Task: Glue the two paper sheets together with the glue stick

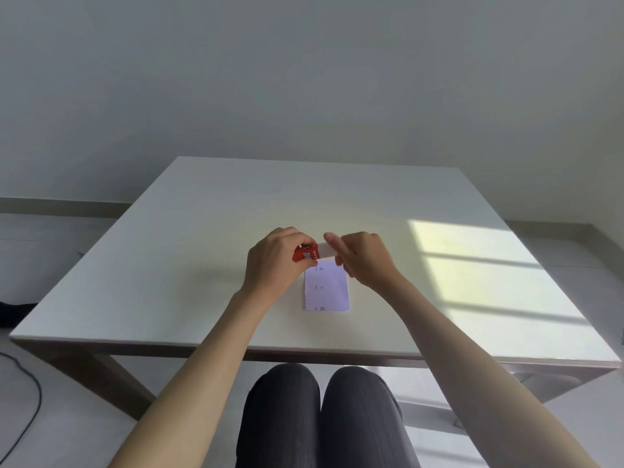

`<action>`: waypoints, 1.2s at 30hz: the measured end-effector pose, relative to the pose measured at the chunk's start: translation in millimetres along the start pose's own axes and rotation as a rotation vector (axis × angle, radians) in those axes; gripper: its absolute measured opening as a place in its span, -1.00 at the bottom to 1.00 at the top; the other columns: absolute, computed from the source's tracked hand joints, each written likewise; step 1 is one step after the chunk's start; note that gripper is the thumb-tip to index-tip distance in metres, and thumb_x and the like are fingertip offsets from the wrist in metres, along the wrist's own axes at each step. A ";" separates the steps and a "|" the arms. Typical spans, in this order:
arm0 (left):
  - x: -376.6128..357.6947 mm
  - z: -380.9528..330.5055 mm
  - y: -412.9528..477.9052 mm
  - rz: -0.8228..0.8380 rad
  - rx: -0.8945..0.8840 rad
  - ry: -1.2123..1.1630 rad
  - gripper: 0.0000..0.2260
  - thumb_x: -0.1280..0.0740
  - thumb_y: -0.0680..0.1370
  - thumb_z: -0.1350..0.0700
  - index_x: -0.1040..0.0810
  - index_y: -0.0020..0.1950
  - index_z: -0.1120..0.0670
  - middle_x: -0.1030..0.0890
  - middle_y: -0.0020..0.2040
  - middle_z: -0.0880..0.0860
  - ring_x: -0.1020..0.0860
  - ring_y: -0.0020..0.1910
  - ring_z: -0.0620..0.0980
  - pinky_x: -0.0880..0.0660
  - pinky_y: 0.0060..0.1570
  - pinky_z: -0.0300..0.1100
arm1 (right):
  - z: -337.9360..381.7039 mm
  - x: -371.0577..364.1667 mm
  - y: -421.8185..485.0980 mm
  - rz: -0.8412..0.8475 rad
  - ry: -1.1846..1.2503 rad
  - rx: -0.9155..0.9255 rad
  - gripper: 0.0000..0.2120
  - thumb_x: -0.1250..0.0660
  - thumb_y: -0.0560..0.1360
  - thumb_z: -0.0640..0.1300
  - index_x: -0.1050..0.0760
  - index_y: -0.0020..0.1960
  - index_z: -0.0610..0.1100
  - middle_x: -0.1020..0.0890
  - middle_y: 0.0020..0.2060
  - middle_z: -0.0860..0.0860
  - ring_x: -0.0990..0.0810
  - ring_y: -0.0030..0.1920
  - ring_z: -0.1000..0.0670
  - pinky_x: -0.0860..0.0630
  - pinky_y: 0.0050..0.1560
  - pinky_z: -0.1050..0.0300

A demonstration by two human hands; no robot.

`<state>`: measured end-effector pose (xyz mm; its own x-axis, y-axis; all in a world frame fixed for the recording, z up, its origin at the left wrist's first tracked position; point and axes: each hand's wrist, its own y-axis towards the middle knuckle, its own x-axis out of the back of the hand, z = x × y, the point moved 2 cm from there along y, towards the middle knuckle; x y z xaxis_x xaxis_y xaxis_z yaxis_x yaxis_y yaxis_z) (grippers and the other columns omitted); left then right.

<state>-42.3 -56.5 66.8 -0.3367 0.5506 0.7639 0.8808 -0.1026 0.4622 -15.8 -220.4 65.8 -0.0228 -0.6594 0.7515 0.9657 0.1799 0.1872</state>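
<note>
A red glue stick (306,255) with white lettering lies sideways in the air above the table, its red barrel gripped by my left hand (275,261). Its white cap (326,249) points right and is pinched by the fingers of my right hand (366,260). Whether the cap is seated or pulled off the barrel I cannot tell. Just below both hands a small pale paper sheet (327,288) with faint printed marks lies flat on the table. A second sheet's edge seems to peek out at its left side.
The white square table (202,265) reaches from my knees to the far wall. A bright patch of window light (472,265) falls on its right side. A black cable (23,400) runs over the floor at the left.
</note>
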 end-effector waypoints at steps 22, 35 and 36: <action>-35.7 68.0 29.2 -0.283 0.473 -0.442 -0.77 -0.49 0.35 0.15 -0.45 -0.17 0.13 -0.61 -0.21 0.03 -0.55 -0.20 0.02 -0.36 -0.19 -0.21 | -22.5 17.1 -21.5 -0.121 0.161 -0.170 -0.49 -0.04 0.58 0.19 -0.54 -0.31 -0.08 -0.47 -0.59 0.00 -0.60 -0.29 -0.18 -0.56 -0.10 -0.10; -49.9 76.7 20.2 -0.124 0.491 -0.408 -0.56 -0.54 0.31 0.14 -0.49 0.12 0.17 -0.63 0.02 0.13 -0.58 -0.10 0.07 -0.43 -0.10 -0.19 | -31.2 3.6 -24.4 -0.130 0.075 -0.155 -0.66 -0.18 0.56 0.09 -0.57 -0.06 -0.15 -0.56 -0.37 -0.02 -0.57 -0.23 -0.15 -0.40 -0.24 0.07; -50.4 76.4 18.3 -0.100 0.511 -0.400 -0.40 -0.55 0.31 0.10 -0.43 0.28 0.15 -0.58 0.14 0.12 -0.55 -0.03 0.06 -0.42 -0.01 -0.18 | -32.7 0.0 -23.9 -0.142 0.050 -0.149 -0.70 -0.19 0.56 0.08 -0.56 0.01 -0.12 -0.58 -0.28 -0.02 -0.57 -0.18 -0.11 -0.38 -0.22 0.12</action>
